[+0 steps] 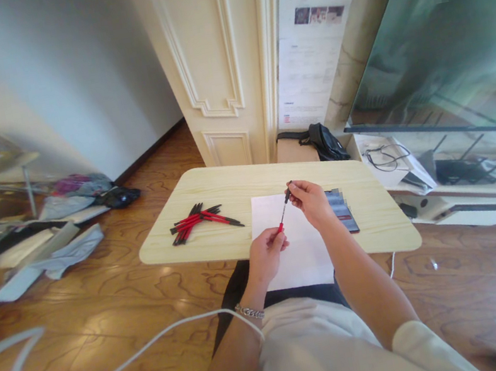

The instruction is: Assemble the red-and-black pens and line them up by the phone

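My left hand (266,254) is closed around a red pen barrel (281,227), most of which its fingers hide. My right hand (312,201) pinches the black end piece (287,195) of the pen above it. Between the two parts a thin refill (284,210) shows, slanting up to the right. Both hands are over a white sheet of paper (298,266). To the left, several red and black pens (199,218) lie crossed in a loose pile. A phone (342,212) lies flat beside my right wrist, partly hidden by it.
The pale wooden table (209,183) has rounded corners. A white cable (137,346) runs across my left forearm. Boxes and bags (78,199) are on the floor at left. A black bag (324,141) and a large screen (444,48) stand beyond the table at right.
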The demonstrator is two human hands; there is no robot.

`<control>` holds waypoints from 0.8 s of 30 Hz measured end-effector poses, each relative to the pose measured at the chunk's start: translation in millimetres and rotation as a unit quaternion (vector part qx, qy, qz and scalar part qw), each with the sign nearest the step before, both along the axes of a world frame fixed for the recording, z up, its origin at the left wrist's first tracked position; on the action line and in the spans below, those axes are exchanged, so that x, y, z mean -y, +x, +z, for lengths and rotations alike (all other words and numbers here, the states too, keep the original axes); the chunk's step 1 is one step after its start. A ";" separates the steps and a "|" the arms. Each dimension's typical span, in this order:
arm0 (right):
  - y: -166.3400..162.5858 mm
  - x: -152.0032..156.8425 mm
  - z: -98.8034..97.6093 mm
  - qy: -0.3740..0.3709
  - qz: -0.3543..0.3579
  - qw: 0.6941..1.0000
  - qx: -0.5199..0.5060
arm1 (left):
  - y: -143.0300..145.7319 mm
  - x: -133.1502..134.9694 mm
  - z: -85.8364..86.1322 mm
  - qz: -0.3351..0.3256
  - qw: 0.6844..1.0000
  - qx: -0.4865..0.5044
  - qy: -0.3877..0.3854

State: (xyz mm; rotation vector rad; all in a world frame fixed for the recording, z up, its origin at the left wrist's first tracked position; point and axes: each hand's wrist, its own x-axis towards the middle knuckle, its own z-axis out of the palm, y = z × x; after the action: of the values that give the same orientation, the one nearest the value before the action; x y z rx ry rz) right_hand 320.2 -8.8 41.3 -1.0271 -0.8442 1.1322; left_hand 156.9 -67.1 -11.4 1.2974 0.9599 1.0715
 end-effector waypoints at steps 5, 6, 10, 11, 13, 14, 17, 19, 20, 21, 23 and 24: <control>1.1 0.5 1.0 -0.007 -0.008 0.999 0.031 | 0.6 -0.1 -0.6 0.004 1.000 0.010 -0.012; 1.1 0.9 1.4 -0.008 -0.007 0.999 0.035 | 0.8 -0.4 -0.8 0.004 1.000 0.011 -0.011; -1.2 5.4 0.4 -0.004 0.008 0.999 0.054 | 1.2 -1.3 -1.4 0.005 1.000 0.006 -0.003; -2.5 7.3 -1.1 -0.002 0.015 0.998 0.063 | 1.3 -1.4 -1.4 0.004 1.000 0.005 -0.002; -5.8 11.6 -5.4 0.003 0.030 0.996 0.088 | 1.4 -1.6 -1.3 0.001 1.000 0.008 -0.003; -7.7 13.9 -7.9 0.004 0.040 0.994 0.100 | 1.4 -1.6 -1.2 0.000 1.000 0.011 -0.005; -12.1 20.2 -14.4 0.007 0.060 0.990 0.125 | 1.0 -1.5 -1.1 -0.001 1.000 0.021 -0.013; -13.3 23.3 -16.1 0.007 0.062 0.990 0.128 | 0.7 -1.4 -1.2 -0.004 0.999 0.024 -0.020; -13.3 24.5 -16.2 0.006 0.061 0.990 0.128 | 0.7 -1.5 -1.3 -0.005 0.999 0.026 -0.024; -13.0 25.7 -15.8 0.006 0.062 0.990 0.128 | 0.7 -1.5 -1.2 -0.006 0.999 0.029 -0.029; -11.8 27.6 -14.5 0.004 0.071 0.989 0.131 | 0.9 -1.4 -0.4 -0.011 0.998 0.041 -0.045; -11.1 28.6 -13.8 0.004 0.076 0.989 0.130 | 0.9 -1.2 0.6 -0.016 0.997 0.050 -0.057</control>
State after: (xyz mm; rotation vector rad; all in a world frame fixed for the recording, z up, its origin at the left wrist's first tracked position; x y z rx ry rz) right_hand 309.1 -37.4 27.5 -1.1345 -1.1512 1.1354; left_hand 157.8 -65.9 -10.8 1.1514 0.9087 1.0330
